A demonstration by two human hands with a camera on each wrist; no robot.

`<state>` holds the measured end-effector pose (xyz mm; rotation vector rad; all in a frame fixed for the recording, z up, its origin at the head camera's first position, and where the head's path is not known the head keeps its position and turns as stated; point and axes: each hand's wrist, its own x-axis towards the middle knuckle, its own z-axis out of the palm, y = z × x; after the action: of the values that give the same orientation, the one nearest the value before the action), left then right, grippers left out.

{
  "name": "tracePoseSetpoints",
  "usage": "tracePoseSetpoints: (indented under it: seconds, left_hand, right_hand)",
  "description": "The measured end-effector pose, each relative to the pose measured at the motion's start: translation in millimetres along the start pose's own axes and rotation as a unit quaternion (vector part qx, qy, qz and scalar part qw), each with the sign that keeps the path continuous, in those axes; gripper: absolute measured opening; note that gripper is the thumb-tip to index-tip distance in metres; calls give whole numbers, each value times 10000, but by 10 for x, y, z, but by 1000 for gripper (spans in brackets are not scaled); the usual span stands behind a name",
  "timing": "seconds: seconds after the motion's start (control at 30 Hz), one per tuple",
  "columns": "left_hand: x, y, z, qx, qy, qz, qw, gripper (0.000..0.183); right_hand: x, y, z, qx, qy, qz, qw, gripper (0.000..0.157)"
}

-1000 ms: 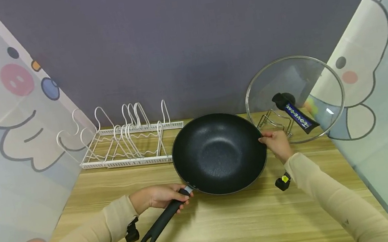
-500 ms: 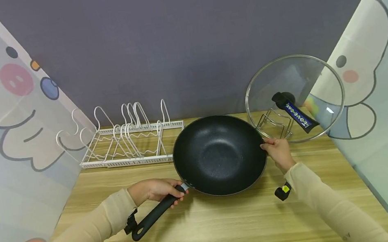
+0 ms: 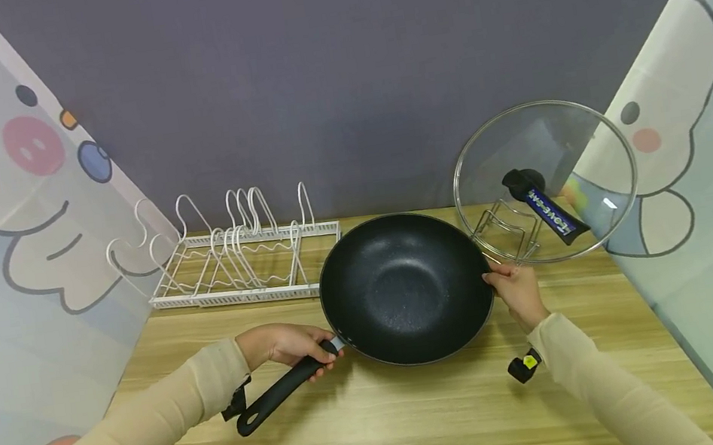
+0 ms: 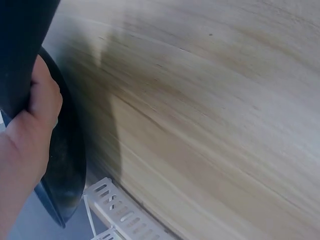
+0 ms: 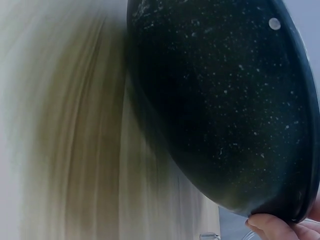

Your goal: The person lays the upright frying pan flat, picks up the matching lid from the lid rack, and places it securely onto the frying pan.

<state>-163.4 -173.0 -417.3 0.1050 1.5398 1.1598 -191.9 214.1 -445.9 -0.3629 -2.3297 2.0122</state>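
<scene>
A black wok point(image 3: 407, 287) fills the middle of the head view, its inside facing up toward the camera. My left hand point(image 3: 288, 346) grips its black handle point(image 3: 278, 395) close to the grey joint with the pan. On the opposite side, my right hand point(image 3: 518, 292) pinches the rim between thumb and fingers. The right wrist view shows the speckled underside of the wok point(image 5: 220, 105), with fingertips point(image 5: 272, 226) at its rim. In the left wrist view the hand point(image 4: 30, 130) wraps the handle, and the wok stands above the wood.
At the back left stands a white wire rack point(image 3: 244, 297) with upright dividers. A glass lid point(image 3: 540, 143) with a black handle leans in a small metal stand point(image 3: 506, 228) at the back right, close behind my right hand. Printed side panels and a grey back wall enclose the wooden table point(image 3: 419, 426).
The handle end has swung left and up in the head view, so the wok has turned slightly. My right hand has come down a little with the rim. Both grips are kept.
</scene>
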Motion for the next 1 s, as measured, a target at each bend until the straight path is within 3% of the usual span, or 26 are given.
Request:
tracePoseSetpoints:
  seconds: [0.33,0.5,0.8,1.0]
  left_hand:
    - [-7,-6,-12,41,-68,-209,9998,17]
    - [-24,-9,-4,208,-29,-245,9995,22]
    - [-36,2,4,426,33,-334,9985,25]
    - [-40,-3,3,472,47,-383,9981,22]
  right_hand:
    - [-111,121,-3,-117,210,-21,9997,34]
    - [-175,182,2,146,380,-185,9990,31]
    - [-267,183,5,21,455,347,9984,36]
    - [-308,236,24,157,581,357,9975,35]
